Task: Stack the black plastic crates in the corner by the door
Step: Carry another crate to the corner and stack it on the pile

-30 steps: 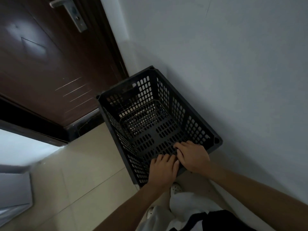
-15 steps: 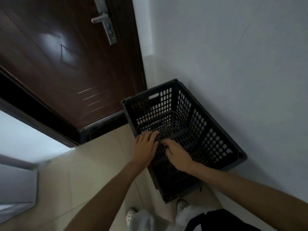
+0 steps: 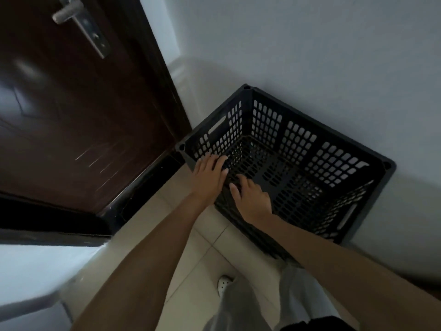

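The crate [image 3: 310, 158] stands on the floor [image 3: 191, 259] in the corner, against the wall [image 3: 310, 44] at its 1 o'clock, with the door [image 3: 83, 115] just beside it at 10 o'clock. Both hands rest on its rim at 8 o'clock, the left hand [image 3: 210, 177] at 10 o'clock from the right hand [image 3: 250, 201].

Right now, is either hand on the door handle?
No, left hand and right hand both rest on the black crate's near rim, away from the door handle.
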Available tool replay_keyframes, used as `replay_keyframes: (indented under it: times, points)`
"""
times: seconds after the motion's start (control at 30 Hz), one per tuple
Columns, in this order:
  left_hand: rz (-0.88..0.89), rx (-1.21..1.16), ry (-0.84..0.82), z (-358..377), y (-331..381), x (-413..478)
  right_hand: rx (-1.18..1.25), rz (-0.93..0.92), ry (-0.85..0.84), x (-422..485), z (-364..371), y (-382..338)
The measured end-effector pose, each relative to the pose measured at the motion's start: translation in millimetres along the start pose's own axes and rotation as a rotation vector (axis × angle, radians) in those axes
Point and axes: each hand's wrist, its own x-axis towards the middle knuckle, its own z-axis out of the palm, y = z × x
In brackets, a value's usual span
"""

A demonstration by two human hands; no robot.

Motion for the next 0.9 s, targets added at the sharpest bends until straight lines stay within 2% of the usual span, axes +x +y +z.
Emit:
replay_keyframes:
  times: [0.1,0.17,0.3,0.7,0.9]
  points:
    - [0.117,0.036,-0.046,5.3,-8.5,23.5,-0.115,0.003,0.060,1.0,3.9,-0.6]
    - [0.230,0.118,-0.016,8.3,-13.4,32.7,-0.165,0.003,0.076,1.3,7.9,-3.0]
    - [0.392,0.187,-0.017,14.9,-20.5,40.9,-0.174,0.005,0.070,4.4,11.9,-5.9]
    - [0.383,0.104,-0.044,19.1,-21.6,47.6,-0.150,-0.020,0.047,4.7,2.9,-7.9]
    - [0.433,-0.011,-0.098,14.7,-26.3,50.2,0.101,0.009,-0.025,8.3,3.6,-4.9]
